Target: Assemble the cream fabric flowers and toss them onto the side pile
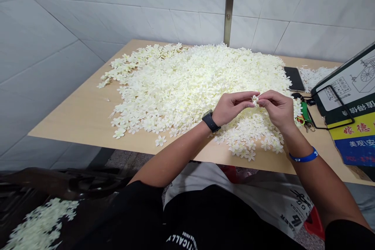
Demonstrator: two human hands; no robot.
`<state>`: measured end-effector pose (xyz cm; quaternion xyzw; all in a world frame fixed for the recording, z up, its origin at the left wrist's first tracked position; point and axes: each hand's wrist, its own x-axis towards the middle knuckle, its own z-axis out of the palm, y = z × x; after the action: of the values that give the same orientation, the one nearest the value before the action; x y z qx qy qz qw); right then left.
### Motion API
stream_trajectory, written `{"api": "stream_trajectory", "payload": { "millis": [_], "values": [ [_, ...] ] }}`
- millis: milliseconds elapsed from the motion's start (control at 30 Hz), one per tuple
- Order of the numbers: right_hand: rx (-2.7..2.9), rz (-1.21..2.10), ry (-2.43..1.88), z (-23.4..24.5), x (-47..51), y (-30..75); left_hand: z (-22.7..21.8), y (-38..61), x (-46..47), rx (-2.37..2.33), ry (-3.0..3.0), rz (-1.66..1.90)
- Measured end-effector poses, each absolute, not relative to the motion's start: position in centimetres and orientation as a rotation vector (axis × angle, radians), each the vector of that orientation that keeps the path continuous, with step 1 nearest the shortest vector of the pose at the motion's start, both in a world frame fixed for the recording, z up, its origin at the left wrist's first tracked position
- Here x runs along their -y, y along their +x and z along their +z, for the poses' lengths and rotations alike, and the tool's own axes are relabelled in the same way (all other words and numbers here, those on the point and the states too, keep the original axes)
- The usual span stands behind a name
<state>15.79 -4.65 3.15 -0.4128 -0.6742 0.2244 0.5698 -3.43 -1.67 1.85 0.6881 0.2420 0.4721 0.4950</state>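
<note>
Between my two hands is a small white artificial flower [255, 100], held above the right part of a large pile of similar flowers. My left hand [232, 106], with a dark watch on its wrist, pinches the flower from the left between thumb and fingers. From the right, my right hand [277, 108] grips it with thumb and forefinger, a blue band around the forearm. The flower pile [193, 82] spreads over the wooden tabletop [79, 119] beneath and beyond both hands. Part of the held flower is hidden by my fingertips.
A black phone [294, 79] lies right of the pile, near small white pieces [316, 77]. Keys with a green holder [306, 113] and a printed box [351, 113] stand farther right. Tiled walls border the table. More flowers [43, 222] lie low at left.
</note>
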Motion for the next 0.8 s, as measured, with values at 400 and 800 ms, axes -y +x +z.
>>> {"api": "stream_trajectory", "payload": {
  "millis": [400, 800],
  "values": [
    [1.591, 0.539, -0.945, 3.33, 4.66, 15.74, 2.12, -3.64, 2.18, -0.522, 1.623, 1.117],
    [1.594, 0.548, -0.932, 3.19, 4.54, 15.95, 2.29, -3.72, 2.09, -0.536, 1.689, 1.110]
  ]
}}
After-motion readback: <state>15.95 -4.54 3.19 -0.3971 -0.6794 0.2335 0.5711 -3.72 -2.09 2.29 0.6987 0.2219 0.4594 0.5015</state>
